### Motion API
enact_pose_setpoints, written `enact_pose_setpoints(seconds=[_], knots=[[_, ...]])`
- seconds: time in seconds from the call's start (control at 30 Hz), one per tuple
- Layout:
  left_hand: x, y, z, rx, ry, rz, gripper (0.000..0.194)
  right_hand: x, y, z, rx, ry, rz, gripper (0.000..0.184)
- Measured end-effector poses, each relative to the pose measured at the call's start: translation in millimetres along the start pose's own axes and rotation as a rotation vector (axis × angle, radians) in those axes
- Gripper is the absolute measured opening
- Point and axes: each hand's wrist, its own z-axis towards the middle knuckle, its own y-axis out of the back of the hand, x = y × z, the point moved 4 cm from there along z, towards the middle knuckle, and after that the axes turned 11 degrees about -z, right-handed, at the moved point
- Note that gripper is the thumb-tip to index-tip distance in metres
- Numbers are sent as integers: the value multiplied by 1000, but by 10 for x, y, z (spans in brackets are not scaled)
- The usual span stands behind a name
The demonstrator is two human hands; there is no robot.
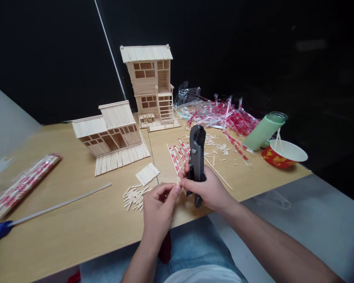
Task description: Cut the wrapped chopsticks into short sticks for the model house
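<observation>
My right hand (pixel 209 189) is wrapped round the handles of a dark grey cutter (pixel 197 157), which stands upright above the table's front edge. My left hand (pixel 159 206) pinches a short pale wooden stick (pixel 178 181) right next to the cutter's lower part. Both hands meet in front of me, over my lap. Just left of them lie a heap of short cut sticks (pixel 134 196) and a small glued panel of sticks (pixel 147 173).
Two stick-built model houses stand on the wooden table (pixel 76 224): a low one (pixel 112 131) and a tall one (pixel 150 84). Red-wrapped chopsticks (pixel 224 116) pile at the back, more packs (pixel 20 186) at left. A green bottle (pixel 265 131), a red bowl (pixel 283 154) and a long stick (pixel 61 203) also lie there.
</observation>
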Motion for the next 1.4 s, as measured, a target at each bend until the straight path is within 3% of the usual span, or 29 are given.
enact_pose_setpoints(seconds=[0.2, 0.37, 0.77, 1.27, 1.4], knots=[[-3, -30, 1, 22, -16, 75, 21, -5, 71, -27, -27, -29, 0, 36], [-45, -37, -2, 97, -129, 154, 11, 17, 59, -25, -15, -80, 107, 44], [-69, -27, -69, 29, -235, 249, 14, 36, 30, -93, -28, -20, 22, 37], [-96, 53, -93, 86, -175, 236, 17, 63, -54, -179, -70, 12, -123, 32], [-102, 177, -95, 66, -180, 361, 19, 98, -35, -162, -5, 18, -156, 31]])
